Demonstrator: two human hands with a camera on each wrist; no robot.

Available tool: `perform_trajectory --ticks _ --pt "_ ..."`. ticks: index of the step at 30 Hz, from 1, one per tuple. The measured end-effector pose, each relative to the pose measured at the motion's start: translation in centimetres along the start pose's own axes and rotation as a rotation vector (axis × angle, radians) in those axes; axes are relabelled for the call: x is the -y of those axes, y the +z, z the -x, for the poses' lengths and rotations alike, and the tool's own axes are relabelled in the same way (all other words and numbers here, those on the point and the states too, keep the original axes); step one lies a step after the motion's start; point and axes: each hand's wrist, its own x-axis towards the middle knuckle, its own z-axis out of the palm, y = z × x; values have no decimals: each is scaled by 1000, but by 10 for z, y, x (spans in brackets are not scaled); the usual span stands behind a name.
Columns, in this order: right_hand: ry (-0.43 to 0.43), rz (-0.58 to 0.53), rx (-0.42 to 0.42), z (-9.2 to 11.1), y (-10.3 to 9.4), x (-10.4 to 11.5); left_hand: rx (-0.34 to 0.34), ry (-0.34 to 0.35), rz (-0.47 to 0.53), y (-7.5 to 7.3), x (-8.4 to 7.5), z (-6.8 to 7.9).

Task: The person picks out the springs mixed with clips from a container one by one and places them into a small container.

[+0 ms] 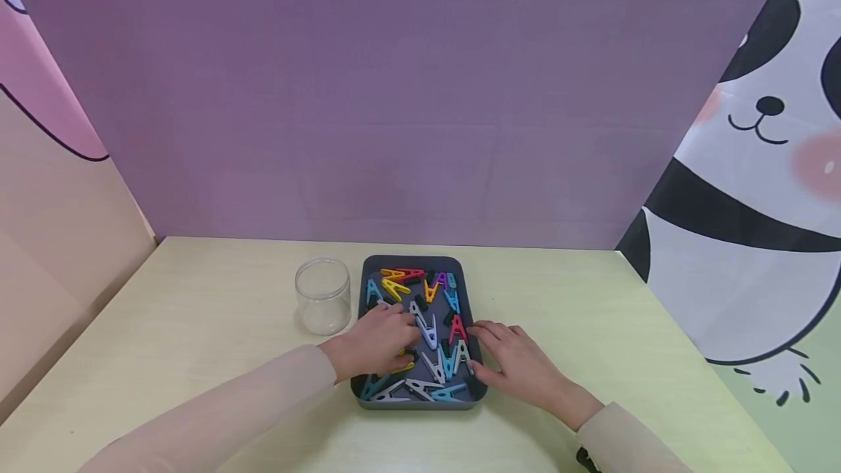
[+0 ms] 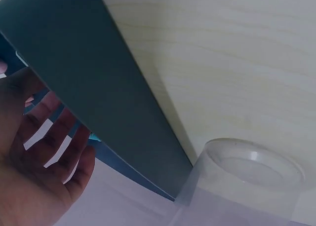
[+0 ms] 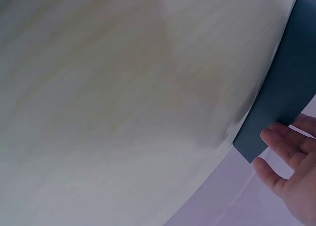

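Note:
A dark grey tray (image 1: 410, 262) holds several small clothespins in red, yellow, blue, white and purple. My left hand (image 1: 381, 341) reaches over its left side, fingers down among the clips near a white clothespin (image 1: 428, 333); whether the fingertips touch one is hidden. In the left wrist view, the fingers of that hand (image 2: 42, 174) are spread and loosely bent past the tray wall (image 2: 94, 73). At the right rim lies my right hand (image 1: 519, 363), close to a red clothespin (image 1: 458, 328). The right wrist view has its relaxed fingers (image 3: 284, 142) against the tray's outer side (image 3: 284, 88).
A clear, round jar (image 1: 323, 301) stands on the pale wooden table (image 1: 230, 312), just left of the tray. Behind the table hangs a purple backdrop (image 1: 394, 93). A panel with a panda picture (image 1: 755, 188) borders the right side.

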Motion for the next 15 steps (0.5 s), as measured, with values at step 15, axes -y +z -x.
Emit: perform_trajectory --ticks 15 --pt "3 1 0 0 -1 1 30 -6 59 5 2 -7"
